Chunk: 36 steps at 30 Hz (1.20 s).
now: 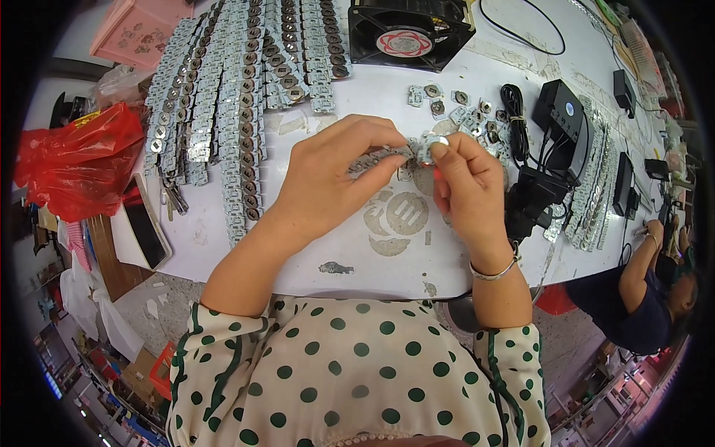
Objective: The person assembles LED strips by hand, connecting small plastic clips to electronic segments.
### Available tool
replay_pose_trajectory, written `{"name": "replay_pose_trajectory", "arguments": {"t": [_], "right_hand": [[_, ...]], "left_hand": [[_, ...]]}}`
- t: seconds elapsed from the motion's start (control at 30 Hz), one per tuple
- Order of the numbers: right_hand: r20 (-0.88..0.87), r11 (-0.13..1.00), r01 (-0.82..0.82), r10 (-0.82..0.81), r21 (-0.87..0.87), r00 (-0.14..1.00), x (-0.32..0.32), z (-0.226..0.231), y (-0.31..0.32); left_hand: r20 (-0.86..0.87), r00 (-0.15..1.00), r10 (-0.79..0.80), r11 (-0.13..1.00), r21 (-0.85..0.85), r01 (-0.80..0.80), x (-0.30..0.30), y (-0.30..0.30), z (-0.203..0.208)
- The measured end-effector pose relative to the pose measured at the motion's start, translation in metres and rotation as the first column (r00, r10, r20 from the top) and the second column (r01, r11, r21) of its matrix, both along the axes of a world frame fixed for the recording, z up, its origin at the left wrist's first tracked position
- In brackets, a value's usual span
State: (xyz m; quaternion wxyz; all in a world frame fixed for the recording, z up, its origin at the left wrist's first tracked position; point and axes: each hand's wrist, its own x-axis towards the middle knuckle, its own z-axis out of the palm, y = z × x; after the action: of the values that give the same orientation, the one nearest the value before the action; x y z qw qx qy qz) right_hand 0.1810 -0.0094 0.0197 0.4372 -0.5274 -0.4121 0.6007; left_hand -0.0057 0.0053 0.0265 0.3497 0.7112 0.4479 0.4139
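Part (425, 144) and strip (369, 159) sit close together over the middle of the table (387, 276), well in from its near edge. Right hand (471, 182) pinches the silvery part between thumb and curled fingers; left hand (331, 167) appears to nip the strip's end between thumb and forefinger, though those fingertips cover much of it. Whether strip and part touch is too small to tell. Such fine work probably goes best with light pressure at the edges, so that neither thumb hides the place being lined up. Let the left hand act as the steady clamp, low against the table, and leave the small adjustments to the right. Squaring the two before pressing should spare the thin plates from bending. The loose parts (461, 97), scattered toward the far edge beyond the right hand, lie within easy reach, so one at a time is enough. Keep the bracelet (493, 276) clear of the black device (530, 201) and its leads toward the right edge, where it might snag.
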Motion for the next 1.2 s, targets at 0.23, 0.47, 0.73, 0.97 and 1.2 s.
{"name": "replay_pose_trajectory", "arguments": {"t": [0.23,0.47,0.73,0.97,1.2], "right_hand": [[0.094,0.999,-0.044,0.042,0.011,0.995,-0.003,-0.001,-0.004],[0.084,0.997,-0.053,0.048,0.053,0.995,-0.006,-0.008,-0.003],[0.034,1.0,0.0,0.0,0.024,0.999,0.0,0.004,-0.003],[0.519,0.909,-0.121,-0.114,0.398,0.847,0.025,-0.012,0.008],[0.584,0.756,-0.32,-0.1,0.572,0.806,0.024,-0.018,0.002]], "left_hand": [[-0.062,0.998,-0.015,0.992,0.121,0.023,0.004,-0.005,-0.006],[-0.047,0.999,0.005,0.985,0.172,0.004,0.004,-0.005,-0.007],[-0.025,1.0,-0.009,0.983,0.184,0.014,0.014,-0.004,-0.004],[-0.189,0.977,-0.094,0.996,-0.019,0.092,0.011,-0.008,0.002],[-0.212,0.959,-0.189,0.981,-0.006,0.192,-0.008,0.0,-0.002]]}}
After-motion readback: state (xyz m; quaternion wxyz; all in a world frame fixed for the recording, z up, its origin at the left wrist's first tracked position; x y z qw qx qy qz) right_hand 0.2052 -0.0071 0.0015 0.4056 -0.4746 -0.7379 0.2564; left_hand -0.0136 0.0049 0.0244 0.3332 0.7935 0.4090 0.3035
